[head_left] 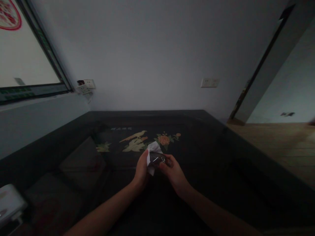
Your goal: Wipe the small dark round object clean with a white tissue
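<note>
Above the dark table, in the middle of the head view, my two hands meet around a small shiny, see-through dark object (157, 158) that looks like a glass. A crumpled white tissue (154, 147) wraps its left end. My left hand (142, 165) is closed on the tissue, pressing it against the object. Thumb and fingers of my right hand (173, 168) grip the object's right end. Dim light and the fingers hide its exact shape.
The glossy dark table (209, 147) has a bird-and-flower picture (137, 141) on its top. A white item (11, 203) stands at the lower left. Behind are a wall with sockets (209, 83), a window (27, 52) at left and wooden floor (278, 141) at right.
</note>
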A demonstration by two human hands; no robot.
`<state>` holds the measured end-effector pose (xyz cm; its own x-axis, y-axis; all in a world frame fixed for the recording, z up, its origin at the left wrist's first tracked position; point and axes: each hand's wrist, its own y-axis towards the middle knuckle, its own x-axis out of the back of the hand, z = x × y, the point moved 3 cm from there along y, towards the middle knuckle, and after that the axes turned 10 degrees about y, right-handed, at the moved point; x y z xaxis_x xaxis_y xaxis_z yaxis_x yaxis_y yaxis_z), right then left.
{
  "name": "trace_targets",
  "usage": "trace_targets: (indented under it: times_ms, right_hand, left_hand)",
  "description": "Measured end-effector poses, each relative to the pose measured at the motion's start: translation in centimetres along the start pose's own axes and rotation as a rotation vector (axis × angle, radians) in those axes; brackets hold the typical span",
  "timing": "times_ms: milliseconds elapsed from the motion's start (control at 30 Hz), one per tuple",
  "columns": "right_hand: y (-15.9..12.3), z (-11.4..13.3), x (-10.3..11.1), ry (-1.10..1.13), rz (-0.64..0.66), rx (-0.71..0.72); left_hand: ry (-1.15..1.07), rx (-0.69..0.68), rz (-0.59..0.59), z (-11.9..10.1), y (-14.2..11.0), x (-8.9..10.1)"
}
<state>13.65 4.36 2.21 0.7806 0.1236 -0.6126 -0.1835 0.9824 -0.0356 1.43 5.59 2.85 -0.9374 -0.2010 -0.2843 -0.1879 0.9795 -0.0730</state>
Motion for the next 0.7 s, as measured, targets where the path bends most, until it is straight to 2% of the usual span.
trace_targets:
  times_ms: [67,267,333,400,467,567,633,700]
  right_hand:
    - [0.0,-0.1,0.0,0.027,-0.007,0.000]
    - [-0.3,0.1,-0.2,-0.011,-0.022,0.052]
    - [-0.3,0.2,-0.4,-0.033,-0.022,0.072]
    - [-0.3,0.2,-0.4,-0.042,-0.012,0.091]
    - [-0.2,0.2,-0.5,-0.047,-0.001,0.091]
    - [-0.1,0.2,-0.4,-0.044,0.006,0.055]
    - [0.0,0.2,-0.3,-0.031,-0.007,0.019]
    - [0.0,0.3,-0.2,-0.031,-0.034,-0.014]
  left_hand:
    - [0.132,-0.134,-0.008,-0.6,-0.8,-0.1]
    - [0.693,-0.845,0.132,-3.0,-2.2,-0.5]
    - [0.837,-0.994,0.198,-3.3,-2.1,-0.5]
    - [0.938,-1.077,0.250,-3.5,-1.9,-0.5]
    - [0.974,-1.107,0.284,-3.6,-1.8,-0.5]
    - [0.906,-1.030,0.289,-3.8,-1.7,-0.5]
    - [0.806,-0.900,0.265,-3.8,-1.5,-0.4]
    - [0.678,-0.703,0.232,-3.5,-0.9,-0.3]
